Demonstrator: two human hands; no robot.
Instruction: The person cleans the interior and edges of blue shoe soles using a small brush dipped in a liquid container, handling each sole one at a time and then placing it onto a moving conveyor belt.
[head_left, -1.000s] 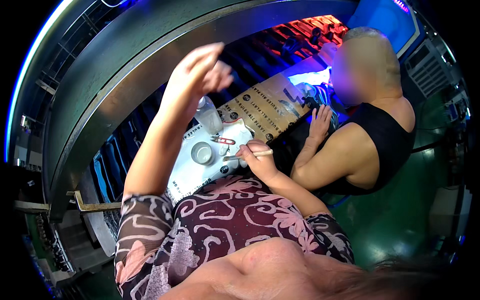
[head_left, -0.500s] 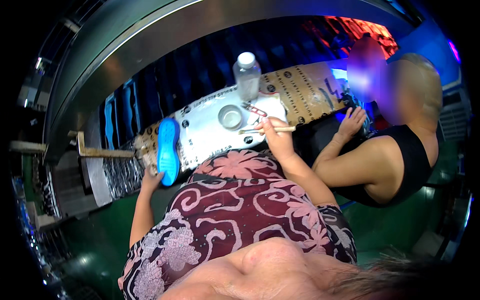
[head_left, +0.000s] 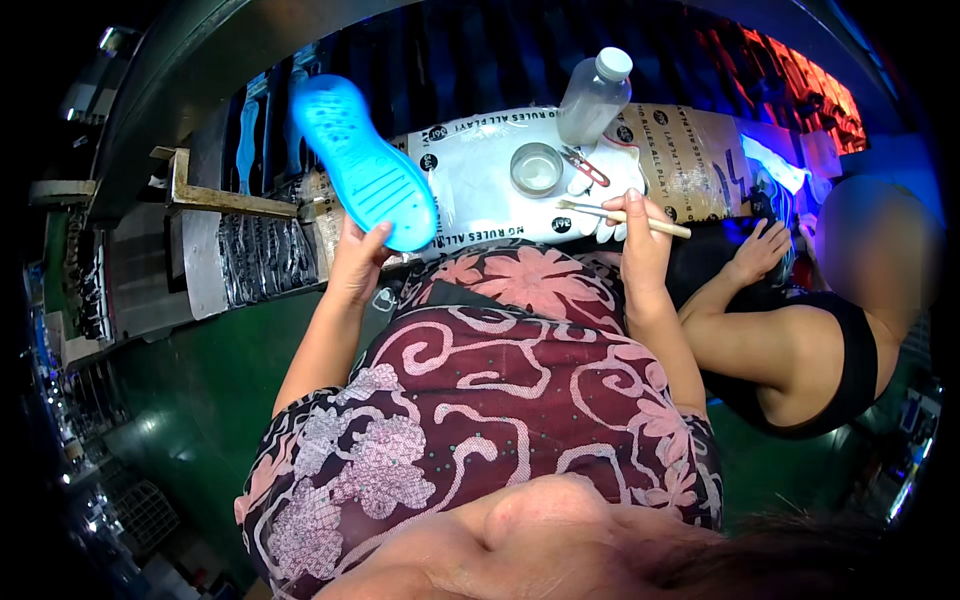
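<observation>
A bright blue shoe sole is raised over the left part of the bench, tilted, its grooved heel end toward me. My left hand grips it by that heel end, thumb on top. In my right hand a thin paintbrush with a pale wooden handle is pinched, bristles pointing left. Left of the brush stands a small round glass dish. Red-handled snips lie beside the dish, on a white glove. Behind them is a clear bottle with a white cap.
Printed white sheeting and taped brown cardboard cover the bench. A wooden bracket juts in at the left. Beyond the bench runs a dark conveyor with blue pieces. At right, a co-worker's hand is close by.
My left hand has lifted the blue sole off the bench edge and turned it, toe leaning left. The brush stays in my right hand. The whole view has shifted.
</observation>
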